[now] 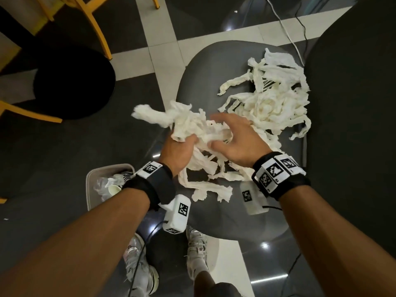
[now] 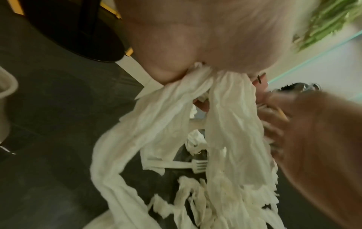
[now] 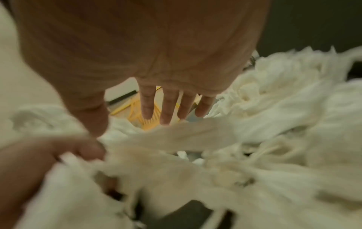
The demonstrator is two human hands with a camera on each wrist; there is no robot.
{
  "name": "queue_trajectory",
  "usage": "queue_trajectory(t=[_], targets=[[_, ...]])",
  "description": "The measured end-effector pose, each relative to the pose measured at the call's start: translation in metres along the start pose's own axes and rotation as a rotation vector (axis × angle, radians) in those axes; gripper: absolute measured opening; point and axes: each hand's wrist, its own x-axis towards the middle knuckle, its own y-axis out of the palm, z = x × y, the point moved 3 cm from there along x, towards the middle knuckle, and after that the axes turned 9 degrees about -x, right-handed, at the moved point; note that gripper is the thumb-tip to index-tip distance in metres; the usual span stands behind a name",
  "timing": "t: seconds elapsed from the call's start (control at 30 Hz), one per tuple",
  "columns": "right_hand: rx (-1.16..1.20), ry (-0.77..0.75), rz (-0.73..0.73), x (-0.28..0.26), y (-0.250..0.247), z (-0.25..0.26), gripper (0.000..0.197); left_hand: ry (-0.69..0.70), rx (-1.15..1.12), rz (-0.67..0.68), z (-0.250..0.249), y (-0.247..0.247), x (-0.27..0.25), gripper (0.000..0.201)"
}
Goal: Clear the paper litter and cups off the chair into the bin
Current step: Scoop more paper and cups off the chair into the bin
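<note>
Torn white paper strips point(image 1: 270, 99) lie heaped on the grey chair seat point(image 1: 203, 69), thickest at its far right. My left hand point(image 1: 182, 146) grips a bunch of strips point(image 1: 188, 123) lifted over the seat's left edge; the left wrist view shows the strips point(image 2: 225, 124) trailing from the fist. My right hand point(image 1: 233, 138) hovers beside the bunch with its fingers point(image 3: 166, 108) straight and spread, holding nothing. Something striped point(image 1: 267, 83) shows under the far heap. The bin point(image 1: 89, 189) stands on the floor at lower left and holds a paper cup point(image 1: 113, 189) and clear plastic.
A white plastic fork point(image 2: 197, 165) lies on the seat under the strips. The dark chair back point(image 1: 353, 103) rises at right. A black round seat on yellow legs point(image 1: 72, 82) stands at left. Cables point(image 1: 285, 24) cross the floor behind, and my shoes point(image 1: 137, 264) are below.
</note>
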Motion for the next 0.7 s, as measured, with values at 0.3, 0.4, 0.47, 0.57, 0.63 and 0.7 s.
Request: queue_trajectory(t=[0.3,0.4,0.47,0.57,0.63,0.7], targets=[[-0.707,0.108,0.171,-0.003,0.068,-0.013,0.031,-0.04,-0.035,-0.13,0.004,-0.081,-0.008,0.011],[-0.786,0.105,0.075,-0.001,0.07,-0.006,0.025,0.003,0.021,-0.143,0.014,-0.114,-0.012,0.008],[-0.79,0.054,-0.025,-0.002,0.064,0.008,0.025,-0.003,0.106,-0.159,0.026,-0.138,-0.016,0.012],[-0.599,0.015,-0.131,-0.003,0.052,0.04,0.028,-0.05,0.185,-0.18,0.046,-0.17,-0.02,0.026],[-0.265,0.058,-0.129,0.001,0.049,0.066,0.031,-0.079,0.231,-0.166,0.057,-0.186,-0.025,0.03],[-0.039,0.021,-0.143,0.006,0.055,0.103,0.03,-0.135,0.201,-0.212,0.07,-0.203,-0.028,0.033]])
